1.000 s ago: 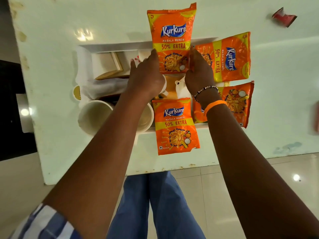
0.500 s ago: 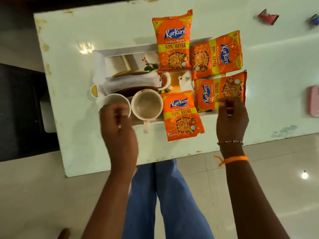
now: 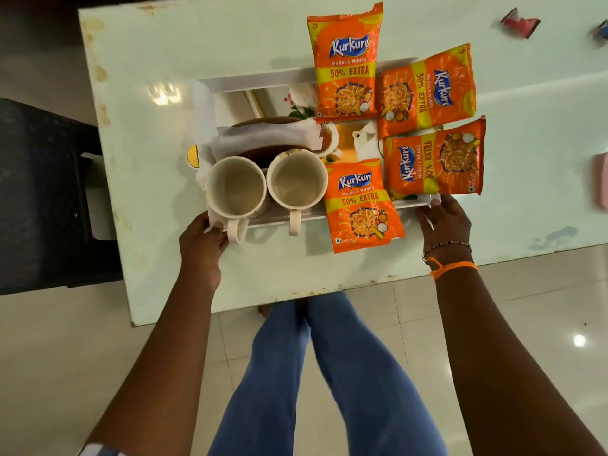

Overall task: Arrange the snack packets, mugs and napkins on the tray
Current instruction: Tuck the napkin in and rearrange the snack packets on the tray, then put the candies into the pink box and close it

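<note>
A white tray (image 3: pixel 250 82) lies on the pale table. Several orange Kurkure snack packets cover its right half: a far one (image 3: pixel 345 64), a far-right one (image 3: pixel 427 90), a near-right one (image 3: pixel 436 164) and a near one (image 3: pixel 360 205) hanging over the front rim. Two cream mugs (image 3: pixel 235 189) (image 3: pixel 296 181) stand side by side at the tray's near left, handles toward me. White napkins (image 3: pixel 266 136) lie behind them. My left hand (image 3: pixel 202 236) grips the tray's near-left corner beside the left mug's handle. My right hand (image 3: pixel 442 222) holds the near-right corner.
A red wrapper (image 3: pixel 519 26) lies at the table's far right, and a pink object (image 3: pixel 602 179) at the right edge. A dark chair (image 3: pixel 42 192) stands left of the table. My legs in blue jeans (image 3: pixel 312 373) are below the table's near edge.
Both hands have drawn back from the far packets and come to the tray's near corners. The two mugs and the packets now sit uncovered.
</note>
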Tool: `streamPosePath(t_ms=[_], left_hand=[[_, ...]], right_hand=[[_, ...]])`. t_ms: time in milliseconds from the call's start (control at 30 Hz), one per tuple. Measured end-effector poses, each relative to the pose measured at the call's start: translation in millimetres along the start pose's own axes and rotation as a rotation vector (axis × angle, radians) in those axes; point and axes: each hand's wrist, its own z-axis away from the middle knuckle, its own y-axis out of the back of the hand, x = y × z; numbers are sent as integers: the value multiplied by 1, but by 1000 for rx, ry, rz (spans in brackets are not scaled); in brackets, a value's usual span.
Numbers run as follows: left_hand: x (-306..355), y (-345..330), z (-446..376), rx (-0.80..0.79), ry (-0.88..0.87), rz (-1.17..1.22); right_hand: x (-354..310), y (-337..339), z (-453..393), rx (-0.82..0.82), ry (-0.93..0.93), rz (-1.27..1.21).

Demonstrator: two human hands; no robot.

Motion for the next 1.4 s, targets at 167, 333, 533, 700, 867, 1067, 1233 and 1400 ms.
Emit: streamPosePath(t_ms=[167,333,533,700,867,1067,1233,1400], left_hand=[[-8,-2,-1,-1,-35,61],[-6,-21,2,-16,-80,79],[14,-78,-1,-25,-105,71],[21,-121,-9,-1,-96,51],[22,-134,-9,50,-91,-6],[4,-155,36,187,4,191],[-45,-206,96,32,206,-28],[-53,-309,153,-440,252,-311]], right_hand=[[0,0,-9,22,-2,-60],[-15,9,-27,14,30,-83],[-45,24,-66,45,7,-95],[-70,36,-97,49,-11,-95],[-75,42,-107,-3,-30,-127],[-87,62,-106,-64,-8,-99],[-111,124,-118,186,369,434],[-127,201,-155,454,521,911]])
